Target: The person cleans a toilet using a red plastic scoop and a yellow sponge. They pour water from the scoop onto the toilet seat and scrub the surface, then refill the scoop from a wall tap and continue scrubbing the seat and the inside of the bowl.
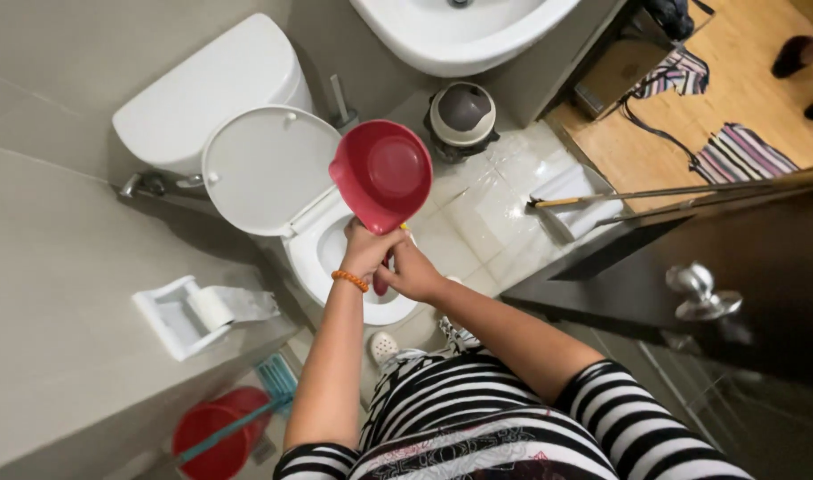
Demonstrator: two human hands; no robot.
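From the head camera, both hands are closing around the short handle of one red dipper (384, 175). The left hand (368, 252) is gripping higher and the right hand (412, 272) just below it. The bowl is standing up and away from the grip, its long axis upright, above the front rim of one open toilet (310, 267).

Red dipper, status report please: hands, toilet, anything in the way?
Left hand and right hand grip red dipper handle. Dipper over open toilet bowl. Lid up, nothing blocking.
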